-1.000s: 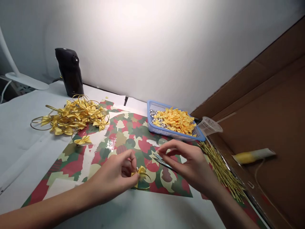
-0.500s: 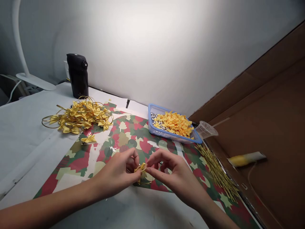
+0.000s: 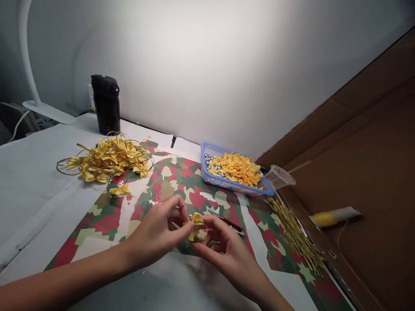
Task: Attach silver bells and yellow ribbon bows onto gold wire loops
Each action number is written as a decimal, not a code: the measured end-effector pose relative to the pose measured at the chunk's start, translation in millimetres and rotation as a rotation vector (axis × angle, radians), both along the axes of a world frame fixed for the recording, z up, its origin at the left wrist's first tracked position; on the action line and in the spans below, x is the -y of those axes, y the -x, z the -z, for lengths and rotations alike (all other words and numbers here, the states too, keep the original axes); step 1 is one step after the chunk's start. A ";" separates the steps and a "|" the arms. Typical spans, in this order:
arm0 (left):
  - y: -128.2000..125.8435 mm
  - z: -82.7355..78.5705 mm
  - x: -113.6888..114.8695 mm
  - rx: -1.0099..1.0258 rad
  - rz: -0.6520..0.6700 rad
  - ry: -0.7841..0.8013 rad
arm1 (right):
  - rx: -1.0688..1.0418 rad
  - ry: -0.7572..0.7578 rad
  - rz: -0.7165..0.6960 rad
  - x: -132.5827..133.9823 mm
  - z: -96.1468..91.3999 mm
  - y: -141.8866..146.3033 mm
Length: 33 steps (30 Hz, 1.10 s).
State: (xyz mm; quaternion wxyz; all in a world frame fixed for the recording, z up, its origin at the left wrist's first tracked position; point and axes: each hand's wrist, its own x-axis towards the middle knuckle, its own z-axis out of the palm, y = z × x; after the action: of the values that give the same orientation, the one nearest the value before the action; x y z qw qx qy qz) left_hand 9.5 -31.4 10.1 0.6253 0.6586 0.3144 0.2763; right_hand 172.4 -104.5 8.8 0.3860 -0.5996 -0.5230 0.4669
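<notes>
Between my hands is a yellow ribbon bow [image 3: 196,218] on a thin gold cord loop [image 3: 206,233], with a small silver bell beside it. My left hand [image 3: 162,226] pinches the bow between thumb and index finger. Curled around the loop's right side, the thumb and fingers of my right hand [image 3: 227,250] hold the cord; their exact contact is partly hidden. A slim tool with red and dark handles [image 3: 232,224] lies just behind my right hand, its kind unclear.
Finished-looking bows on gold loops form a pile [image 3: 108,160] at the left, near a black bottle [image 3: 106,106]. A blue basket [image 3: 238,186] holds yellow bows and silver bells. Gold cords [image 3: 296,235], a clear plastic cup [image 3: 280,177] and a cardboard wall [image 3: 366,142] are at the right.
My right hand has shifted slightly down and left, from the bow onto the cord loop. The bow has turned to show more of itself, and the red-handled tool has come into view.
</notes>
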 end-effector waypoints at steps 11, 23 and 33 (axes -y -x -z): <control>0.3 0.7 -3.7 0.076 -0.081 0.110 | 0.101 -0.033 0.041 11.6 3.1 -1.6; -1.6 -3.2 -12.9 0.261 -0.060 0.377 | 0.689 -0.551 0.122 29.5 -15.9 -24.1; -0.5 -1.2 -8.8 0.322 -0.040 0.391 | 0.232 -0.829 0.302 14.3 -21.1 7.5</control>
State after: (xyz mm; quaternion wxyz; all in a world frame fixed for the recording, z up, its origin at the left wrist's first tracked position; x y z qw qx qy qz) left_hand 10.0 -22.7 11.3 0.7771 0.4663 0.2714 0.3240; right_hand 164.9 -118.8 29.8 0.5961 -0.5125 -0.6121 0.0860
